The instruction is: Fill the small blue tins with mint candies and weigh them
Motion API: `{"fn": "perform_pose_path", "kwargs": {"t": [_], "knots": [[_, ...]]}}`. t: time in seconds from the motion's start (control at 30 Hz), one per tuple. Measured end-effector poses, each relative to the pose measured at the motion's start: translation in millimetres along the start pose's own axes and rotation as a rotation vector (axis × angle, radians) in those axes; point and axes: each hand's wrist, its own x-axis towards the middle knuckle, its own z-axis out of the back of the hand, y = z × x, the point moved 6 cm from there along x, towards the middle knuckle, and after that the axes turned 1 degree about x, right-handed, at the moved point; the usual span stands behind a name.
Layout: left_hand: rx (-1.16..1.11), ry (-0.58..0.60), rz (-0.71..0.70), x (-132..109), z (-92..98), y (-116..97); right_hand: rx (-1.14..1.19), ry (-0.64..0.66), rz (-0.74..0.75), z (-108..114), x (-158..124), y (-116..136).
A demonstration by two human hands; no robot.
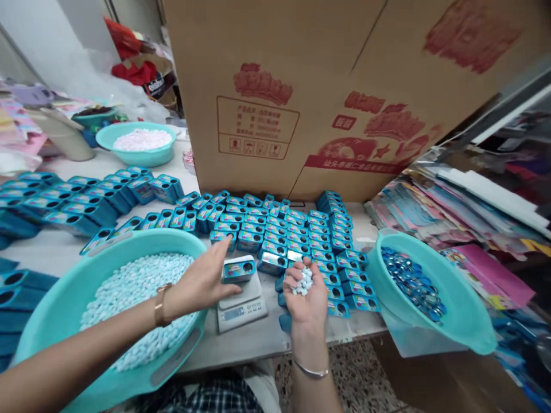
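My left hand reaches in from the left, its thumb and fingers apart, beside a small blue tin. The tin stands upright on a white digital scale, with a dark round opening in its top. I cannot make out any contact between the fingers and the tin. My right hand is turned palm up to the right of the scale, fingers curled round a heap of pale blue candies. Below my left forearm, a large turquoise basin holds many similar candies.
Rows of blue tins stand behind the scale, and more tins fill the left. A tall cardboard box rises behind them. At right, a turquoise basin holds shiny blue lids beside stacked printed sheets.
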Motion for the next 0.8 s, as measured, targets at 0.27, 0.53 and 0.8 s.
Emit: {"fn": "perform_pose_path", "kwargs": {"t": [0.27,0.53,0.8], "knots": [[-0.137,-0.065,0.127,-40,37.8,30,-0.104,0.112,-0.05,-25,11,-19],[-0.156,-0.037,0.162,-54,29.8,49,-0.097,0.111,-0.069,-37,17,-28],[-0.123,-0.06,0.039,-42,24.5,36,-0.068,0.036,-0.045,-40,22,-35]]}}
